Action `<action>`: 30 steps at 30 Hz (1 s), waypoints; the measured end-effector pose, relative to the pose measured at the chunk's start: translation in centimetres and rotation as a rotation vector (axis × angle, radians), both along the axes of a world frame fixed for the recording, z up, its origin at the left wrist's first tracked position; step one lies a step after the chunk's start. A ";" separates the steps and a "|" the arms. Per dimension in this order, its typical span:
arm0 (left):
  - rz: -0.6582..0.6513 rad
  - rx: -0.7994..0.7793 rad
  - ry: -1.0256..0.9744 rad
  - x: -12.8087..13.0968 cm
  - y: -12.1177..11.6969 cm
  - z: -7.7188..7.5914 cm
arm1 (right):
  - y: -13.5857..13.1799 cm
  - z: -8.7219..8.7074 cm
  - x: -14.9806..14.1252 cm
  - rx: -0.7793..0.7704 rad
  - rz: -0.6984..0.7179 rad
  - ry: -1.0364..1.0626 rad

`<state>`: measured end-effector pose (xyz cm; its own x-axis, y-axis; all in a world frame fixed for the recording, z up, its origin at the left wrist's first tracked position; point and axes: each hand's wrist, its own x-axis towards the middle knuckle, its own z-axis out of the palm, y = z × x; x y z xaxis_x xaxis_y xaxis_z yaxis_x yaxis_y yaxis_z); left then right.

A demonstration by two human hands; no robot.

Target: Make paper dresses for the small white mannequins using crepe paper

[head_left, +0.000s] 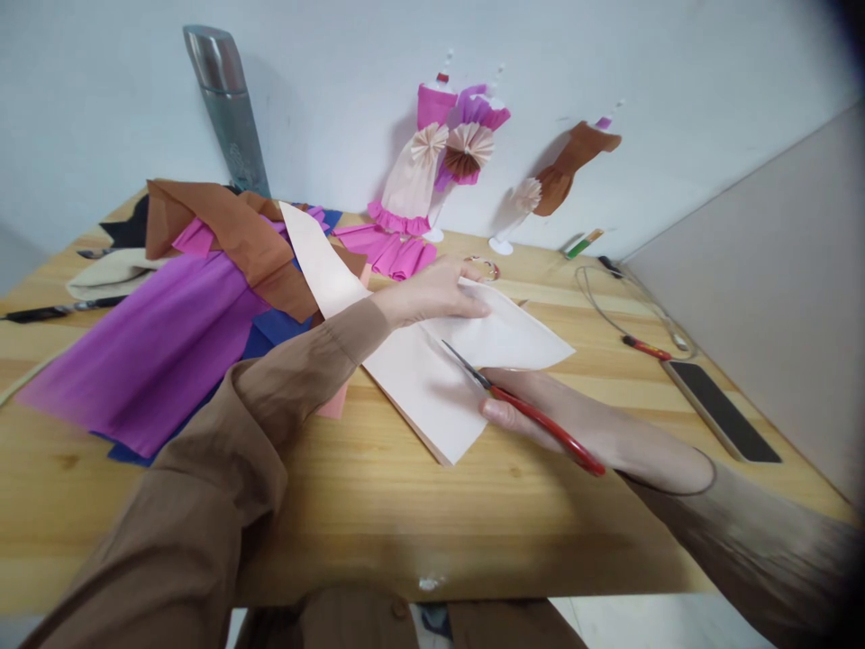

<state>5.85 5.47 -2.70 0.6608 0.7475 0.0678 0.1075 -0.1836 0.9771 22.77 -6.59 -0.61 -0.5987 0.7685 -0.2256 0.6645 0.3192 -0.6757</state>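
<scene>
A pale sheet point(432, 388) is over the tabletop point(378, 514), partly covered by the left hand point(432, 293), which grips it, thumb uppermost; the right hand point(550, 392) holds red-handled scissors point(541, 417), most of its fingers hidden, and a purple piece point(168, 342) blurs leftward

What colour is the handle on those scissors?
Red; the handle shows in the head view, the only one.
</scene>
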 end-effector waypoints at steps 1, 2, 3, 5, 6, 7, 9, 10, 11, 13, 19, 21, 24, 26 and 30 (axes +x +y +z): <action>0.001 -0.003 0.005 0.0 0.0 0.0 | 0.0 0.0 0.0 -0.011 -0.007 -0.016; 0.004 -0.006 0.009 0.0 0.0 0.0 | 0.0 0.0 -0.1 -0.024 -0.011 -0.031; 0.008 -0.007 0.010 0.0 0.0 0.0 | 0.0 0.1 -0.1 -0.037 -0.013 -0.042; 0.013 -0.005 0.008 0.0 0.0 -0.1 | 0.0 0.2 -0.2 -0.038 -0.017 -0.033; 0.013 -0.005 0.008 0.0 0.0 -0.1 | 0.0 0.3 -0.2 -0.038 -0.022 -0.025; 0.012 -0.004 0.007 0.0 0.0 -0.1 | -0.1 0.3 -0.3 -0.039 -0.029 -0.021; 0.013 -0.005 0.004 0.1 0.0 -0.1 | -0.2 0.3 -0.3 -0.038 -0.053 -0.032; 0.011 -0.011 0.002 0.1 0.0 -0.1 | -0.3 0.3 -0.3 -0.036 -0.069 -0.044; 0.007 -0.020 -0.001 0.1 0.0 -0.1 | -0.4 0.3 -0.2 -0.038 -0.081 -0.055; 0.006 -0.045 -0.002 0.1 0.0 -0.1 | -0.6 0.1 -0.2 -0.040 -0.100 -0.069; 0.047 -0.034 0.037 0.1 0.2 -0.2 | -0.6 -0.1 -0.3 0.003 -0.108 -0.116; 0.048 -0.026 0.038 0.1 0.2 -0.3 | -0.5 -0.1 -0.3 0.010 -0.115 -0.141; 0.028 -0.048 0.022 0.0 0.2 -0.3 | -0.4 -0.3 0.0 0.003 -0.120 -0.174; 0.014 -0.077 0.004 0.0 0.2 -0.4 | -0.4 -0.3 0.2 0.003 -0.126 -0.183; 0.005 -0.101 -0.023 0.1 0.2 -0.5 | -0.5 0.3 0.1 -0.032 -0.127 -0.173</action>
<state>5.94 5.71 -3.16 0.6562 0.7546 0.0068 0.0854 -0.0832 0.9929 22.87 -7.07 -0.30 -0.4480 0.8259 -0.3424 0.8050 0.2060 -0.5564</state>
